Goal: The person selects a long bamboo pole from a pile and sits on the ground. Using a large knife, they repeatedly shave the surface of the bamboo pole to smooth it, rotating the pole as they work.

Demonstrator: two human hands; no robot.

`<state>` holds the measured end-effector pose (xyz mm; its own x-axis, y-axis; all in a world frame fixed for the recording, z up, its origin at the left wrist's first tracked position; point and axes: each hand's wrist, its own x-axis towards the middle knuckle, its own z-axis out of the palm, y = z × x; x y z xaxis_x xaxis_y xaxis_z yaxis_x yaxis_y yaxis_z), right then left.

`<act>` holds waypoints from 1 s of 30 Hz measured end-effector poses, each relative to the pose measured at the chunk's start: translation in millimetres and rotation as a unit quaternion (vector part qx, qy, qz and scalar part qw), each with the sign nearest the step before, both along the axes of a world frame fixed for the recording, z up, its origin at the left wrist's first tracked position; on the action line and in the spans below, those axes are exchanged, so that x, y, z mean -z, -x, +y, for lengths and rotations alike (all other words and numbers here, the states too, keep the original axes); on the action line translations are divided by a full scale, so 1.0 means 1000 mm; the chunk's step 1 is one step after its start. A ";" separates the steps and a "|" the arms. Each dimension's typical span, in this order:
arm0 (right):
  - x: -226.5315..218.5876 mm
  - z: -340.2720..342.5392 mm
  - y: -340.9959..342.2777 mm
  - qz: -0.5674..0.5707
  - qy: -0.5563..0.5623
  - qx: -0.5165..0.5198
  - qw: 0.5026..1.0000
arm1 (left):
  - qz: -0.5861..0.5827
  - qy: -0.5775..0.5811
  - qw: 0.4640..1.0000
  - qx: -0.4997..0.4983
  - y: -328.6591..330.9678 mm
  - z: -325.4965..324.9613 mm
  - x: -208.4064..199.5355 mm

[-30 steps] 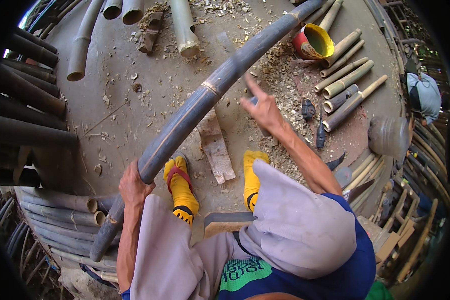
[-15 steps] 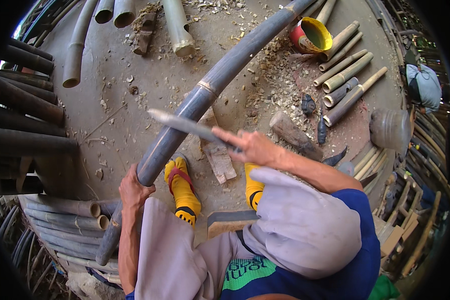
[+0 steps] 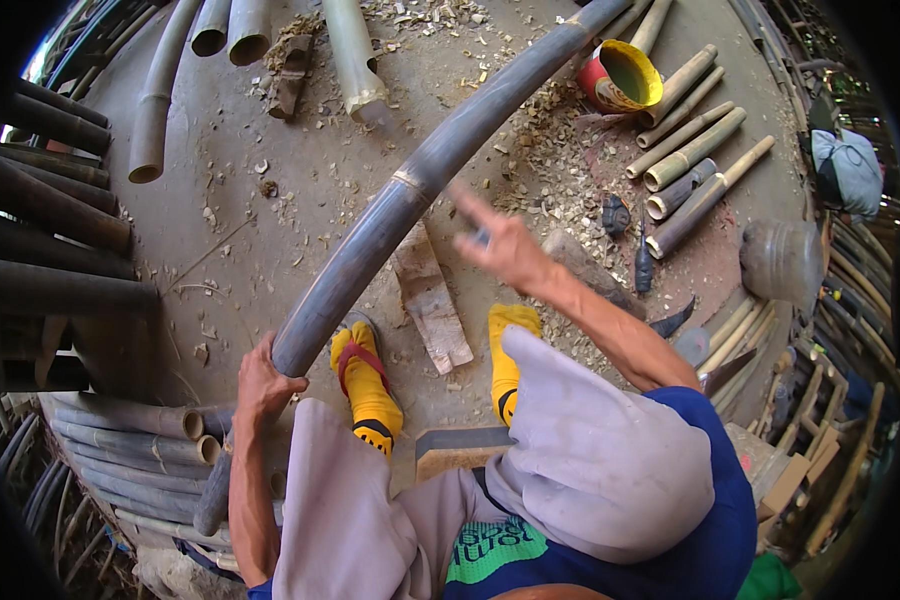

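A long dark bamboo pole slants from my left knee toward the far right. My left hand is closed around its near end. My right hand is beside the pole's middle, index finger stretched toward it and the other fingers curled on a long, grey, blade-like tool. Only a small dark part of the tool shows in the hand; the rest is hidden or smeared by motion. A pale, split wooden block lies on the ground under the pole, between my feet in yellow socks.
Cut bamboo tubes lie at the right, beside a red and yellow bucket. Dark bamboo poles are stacked at the left. Wood chips litter the ground. A short log and a curved blade lie near my right arm.
My right hand has moved slightly right and forward. The tool, which lay across the pole pointing left, no longer shows over it. The pole seems slightly rolled in my left hand.
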<state>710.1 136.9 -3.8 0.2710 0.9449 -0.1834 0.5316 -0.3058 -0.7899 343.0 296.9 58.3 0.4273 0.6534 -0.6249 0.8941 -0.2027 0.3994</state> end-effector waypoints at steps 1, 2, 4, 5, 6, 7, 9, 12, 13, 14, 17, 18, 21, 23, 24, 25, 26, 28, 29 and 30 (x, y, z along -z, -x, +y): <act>-0.003 -0.013 0.018 -0.024 -0.015 -0.083 0.996 | -0.008 0.004 1.000 0.004 0.000 0.003 0.000; -0.005 -0.015 0.019 -0.052 0.002 -0.101 0.993 | -0.017 0.008 1.000 0.008 0.002 0.005 0.000; -0.013 -0.018 0.023 -0.112 0.034 -0.142 0.983 | -0.012 -0.034 0.999 0.007 0.006 -0.005 0.005; -0.005 -0.004 0.006 -0.077 0.048 -0.060 0.994 | 0.000 -0.082 0.997 0.004 0.005 -0.016 0.009; -0.012 -0.001 0.004 -0.045 0.056 -0.023 0.997 | 0.016 -0.132 0.991 0.004 0.003 -0.021 0.009; -0.020 0.004 0.002 -0.014 0.064 0.013 0.998 | 0.023 -0.144 0.989 0.009 0.005 -0.024 0.010; -0.019 0.001 0.010 -0.017 0.010 -0.020 1.000 | 0.034 -0.172 0.984 0.014 0.006 -0.029 0.014; -0.020 -0.019 0.026 -0.067 0.015 -0.130 0.989 | 0.016 -0.247 0.969 0.018 0.004 -0.036 0.022; -0.009 -0.016 0.021 -0.126 -0.050 -0.118 0.984 | 0.013 -0.262 0.965 0.026 0.006 -0.038 0.026; -0.004 -0.008 0.014 -0.112 -0.061 -0.076 0.989 | 0.011 -0.281 0.959 0.030 0.010 -0.040 0.028; 0.009 0.003 0.002 -0.059 -0.088 0.030 0.994 | -0.005 -0.272 0.962 0.027 0.009 -0.036 0.025; 0.003 0.001 0.010 -0.070 -0.069 -0.016 0.995 | -0.011 -0.258 0.966 0.026 0.008 -0.032 0.026; -0.026 -0.006 0.029 -0.099 0.069 -0.159 0.980 | 0.021 -0.186 0.982 0.005 0.005 -0.027 0.015; 0.003 -0.010 0.014 -0.212 -0.092 -0.141 0.963 | 0.039 -0.158 0.987 0.001 -0.003 -0.021 0.014; -0.002 -0.001 0.007 -0.129 -0.045 -0.056 0.989 | 0.051 -0.148 0.988 -0.005 -0.005 -0.019 0.012; -0.012 0.009 0.003 -0.043 0.004 0.030 0.999 | 0.050 -0.137 0.989 0.001 -0.002 -0.019 0.012; -0.017 0.015 0.002 0.043 0.053 0.115 0.991 | 0.049 -0.126 0.991 0.007 0.003 -0.018 0.012; 0.002 -0.001 0.017 -0.085 -0.076 -0.044 0.992 | 0.038 -0.106 0.994 0.012 0.003 -0.016 0.013; -0.013 -0.012 0.030 -0.118 -0.037 -0.129 0.984 | 0.034 -0.096 0.995 0.008 0.003 -0.014 0.011; -0.021 -0.021 0.038 -0.151 0.004 -0.214 0.965 | 0.030 -0.085 0.996 0.003 0.004 -0.015 0.010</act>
